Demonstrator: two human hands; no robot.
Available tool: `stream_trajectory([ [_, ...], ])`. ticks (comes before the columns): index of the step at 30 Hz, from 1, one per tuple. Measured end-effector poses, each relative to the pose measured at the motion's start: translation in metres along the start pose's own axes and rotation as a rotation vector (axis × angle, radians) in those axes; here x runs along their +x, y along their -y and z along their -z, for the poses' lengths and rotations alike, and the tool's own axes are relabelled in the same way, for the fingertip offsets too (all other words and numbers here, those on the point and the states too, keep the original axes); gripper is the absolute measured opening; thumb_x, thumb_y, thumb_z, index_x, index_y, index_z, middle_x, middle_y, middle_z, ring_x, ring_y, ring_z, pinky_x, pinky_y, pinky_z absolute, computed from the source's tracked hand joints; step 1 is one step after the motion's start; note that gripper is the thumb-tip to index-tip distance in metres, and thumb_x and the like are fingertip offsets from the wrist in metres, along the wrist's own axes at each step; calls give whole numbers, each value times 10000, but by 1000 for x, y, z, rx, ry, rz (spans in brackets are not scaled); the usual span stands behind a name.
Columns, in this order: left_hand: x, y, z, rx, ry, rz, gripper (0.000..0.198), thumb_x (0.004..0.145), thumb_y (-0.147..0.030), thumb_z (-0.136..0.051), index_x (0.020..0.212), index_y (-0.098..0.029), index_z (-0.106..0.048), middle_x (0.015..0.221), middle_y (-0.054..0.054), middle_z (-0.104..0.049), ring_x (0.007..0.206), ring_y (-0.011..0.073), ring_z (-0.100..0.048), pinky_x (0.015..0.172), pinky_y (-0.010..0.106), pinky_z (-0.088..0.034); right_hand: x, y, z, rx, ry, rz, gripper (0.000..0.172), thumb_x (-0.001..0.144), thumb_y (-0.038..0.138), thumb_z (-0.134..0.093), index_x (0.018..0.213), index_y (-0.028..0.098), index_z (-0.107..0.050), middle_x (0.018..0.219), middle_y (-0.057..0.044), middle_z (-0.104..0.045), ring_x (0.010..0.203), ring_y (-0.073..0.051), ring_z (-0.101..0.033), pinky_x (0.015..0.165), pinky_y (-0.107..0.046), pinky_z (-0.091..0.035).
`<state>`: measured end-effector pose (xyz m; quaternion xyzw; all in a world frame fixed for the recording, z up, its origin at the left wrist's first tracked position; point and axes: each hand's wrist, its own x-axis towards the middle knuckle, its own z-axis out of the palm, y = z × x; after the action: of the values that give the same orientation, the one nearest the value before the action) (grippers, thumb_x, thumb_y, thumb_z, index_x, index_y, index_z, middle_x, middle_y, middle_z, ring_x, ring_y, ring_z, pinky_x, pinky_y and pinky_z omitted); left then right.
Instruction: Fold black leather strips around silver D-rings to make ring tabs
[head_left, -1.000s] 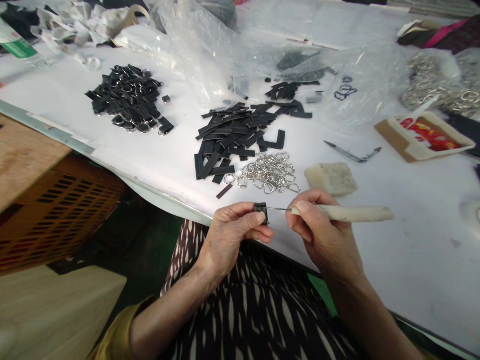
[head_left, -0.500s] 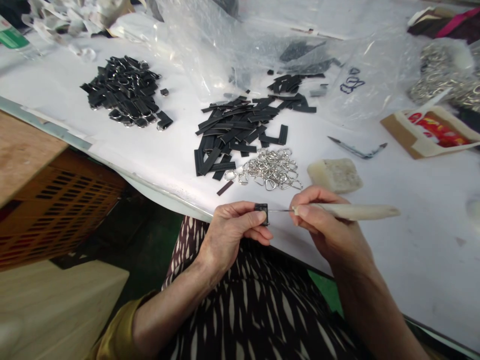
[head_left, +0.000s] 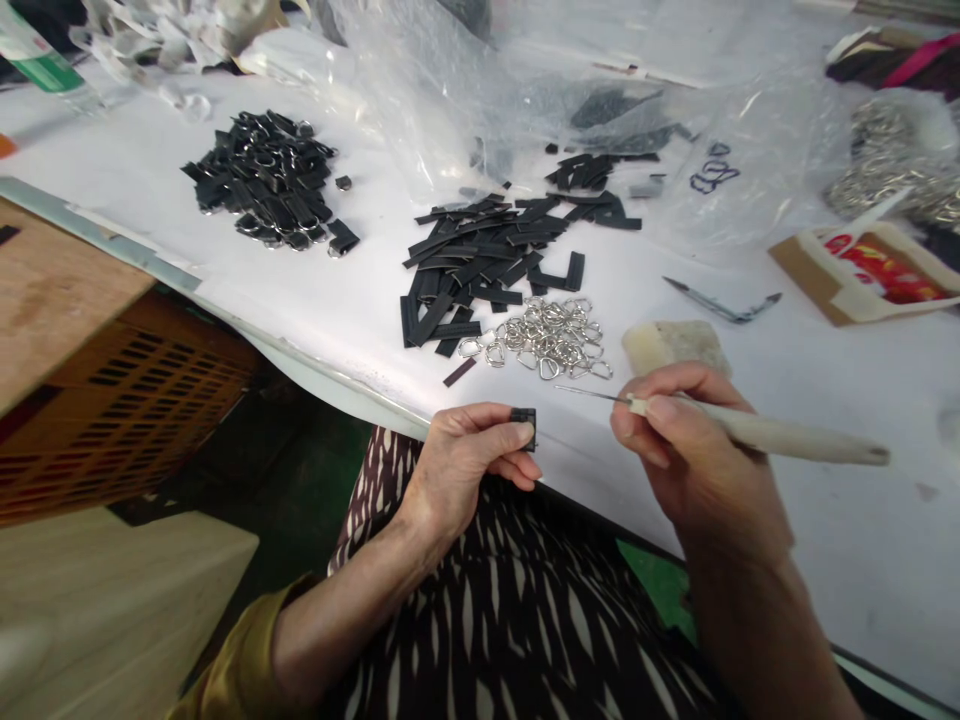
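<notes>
My left hand [head_left: 472, 450] pinches a small folded black strap piece [head_left: 527, 420] between thumb and fingers, by the table's front edge. In my right hand [head_left: 686, 430] is a pale-handled brush [head_left: 795, 437], gripped like a pen. Its thin metal tip points left, over the table and apart from the strap piece. Loose silver D-rings [head_left: 551, 335] lie just beyond my hands. Behind them is a heap of flat black strips [head_left: 480, 250]. Further left sits a pile of folded black strips with metal rings [head_left: 262, 180].
A pale worn block [head_left: 675, 345] lies behind my right hand. Beyond it are thread snips [head_left: 724, 302] and an open carton [head_left: 814, 285] with red contents. Clear plastic bags [head_left: 420, 90] cover the back. An orange crate [head_left: 150, 400] stands below at the left.
My right hand has drawn the tool back to the right and slightly up, so its tip has left the black strap piece. My left hand stays nearly still.
</notes>
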<state>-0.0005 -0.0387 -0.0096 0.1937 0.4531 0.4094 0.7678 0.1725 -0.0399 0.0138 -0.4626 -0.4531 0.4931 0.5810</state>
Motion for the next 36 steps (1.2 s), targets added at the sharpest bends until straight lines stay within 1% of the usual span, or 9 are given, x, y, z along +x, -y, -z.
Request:
stream_trajectory([
  [4,-1,1,2,27,27,-44,105,698,-180,-710,645,-121,-641,438,5,-587,367,91,-521,392,167,-428,-9,-6,-10,-81,5,11,59,853,154,-602,858,212,-608,674,5,-618,462,-82,-395,445,-229,-297],
  [7,-2,3,4,39,29,-86,134,698,-184,-712,607,-137,-626,424,-16,-556,358,81,-485,370,166,-379,-14,-8,-18,-221,3,47,71,888,155,-576,899,221,-598,640,25,-612,411,-73,-385,388,-213,-275],
  [9,-3,4,6,51,21,-104,128,700,-190,-715,615,-142,-632,435,-17,-559,371,83,-482,387,177,-384,-17,-7,-23,-302,-5,63,83,890,142,-568,900,221,-591,626,38,-602,404,-71,-387,377,-206,-284],
  [14,-4,3,9,101,15,-135,95,724,-207,-703,661,-147,-663,456,-15,-567,393,83,-479,424,190,-395,-20,-5,-27,-436,50,23,51,868,158,-593,855,202,-569,675,16,-614,475,-99,-429,437,-237,-351],
  [20,-5,2,10,108,27,-127,111,735,-213,-685,643,-155,-660,448,-23,-549,379,81,-459,398,188,-371,-20,-9,-27,-502,63,50,36,861,177,-600,856,203,-575,690,14,-617,522,-113,-467,466,-239,-369],
  [26,-4,1,10,92,44,-116,91,740,-222,-690,691,-147,-671,470,-15,-572,390,86,-480,415,191,-400,-18,-10,-26,-533,84,62,47,862,176,-606,835,205,-579,674,28,-609,503,-101,-461,461,-226,-369],
  [31,-4,-1,10,56,27,-102,131,743,-250,-695,672,-151,-648,462,-10,-574,396,99,-499,418,199,-421,-18,-12,-24,-530,94,56,51,872,179,-598,839,213,-581,669,36,-600,505,-100,-453,464,-221,-367],
  [36,-4,-2,14,77,16,-143,131,749,-233,-688,649,-162,-641,442,-38,-522,371,71,-431,375,172,-359,-18,-9,-19,-546,85,41,46,889,213,-584,844,221,-575,683,28,-601,512,-108,-442,464,-224,-369],
])
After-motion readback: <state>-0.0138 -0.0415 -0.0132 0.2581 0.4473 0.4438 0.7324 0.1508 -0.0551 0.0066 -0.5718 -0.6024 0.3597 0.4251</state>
